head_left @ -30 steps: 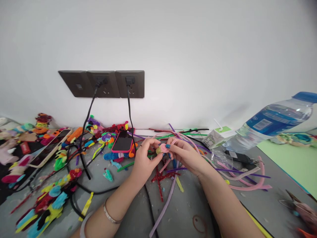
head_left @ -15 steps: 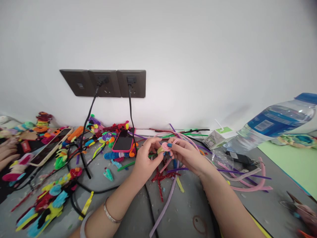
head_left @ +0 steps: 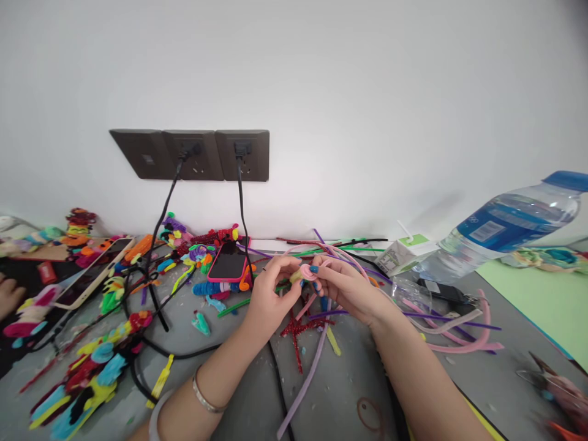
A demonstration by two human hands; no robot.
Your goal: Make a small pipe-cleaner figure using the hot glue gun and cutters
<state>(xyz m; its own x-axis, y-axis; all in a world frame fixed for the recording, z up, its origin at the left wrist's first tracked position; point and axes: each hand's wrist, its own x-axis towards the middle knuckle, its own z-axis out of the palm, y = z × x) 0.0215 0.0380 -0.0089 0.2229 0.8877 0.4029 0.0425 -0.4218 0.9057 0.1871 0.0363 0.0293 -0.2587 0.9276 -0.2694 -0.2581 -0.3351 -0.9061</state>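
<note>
Between my hands, above the grey table, is a small coiled piece of pink and pale yellow pipe cleaner (head_left: pixel 307 272). My left hand (head_left: pixel 274 288) pinches its yellowish side with thumb and fingertips. From the other side, my right hand (head_left: pixel 344 285) grips the pink coil, thumb on top, and a pink strand shows by its fingers. Just below lies a red tinsel pipe-cleaner star shape (head_left: pixel 298 331), partly hidden by my hands. A lilac pipe cleaner (head_left: pixel 305 386) runs from beneath my right hand toward the front edge.
Finished pipe-cleaner figures (head_left: pixel 87 380) crowd the left, among black cables (head_left: pixel 184 354). A pink-cased phone (head_left: pixel 228 262) lies behind my left hand. At right stand a drink carton (head_left: pixel 407 252) and a large water bottle (head_left: pixel 496 226). Another person's hand (head_left: pixel 9 294) is at far left.
My hands keep their hold on the pink coil with barely any movement. The other person's hand at far left has drawn back toward the frame edge.
</note>
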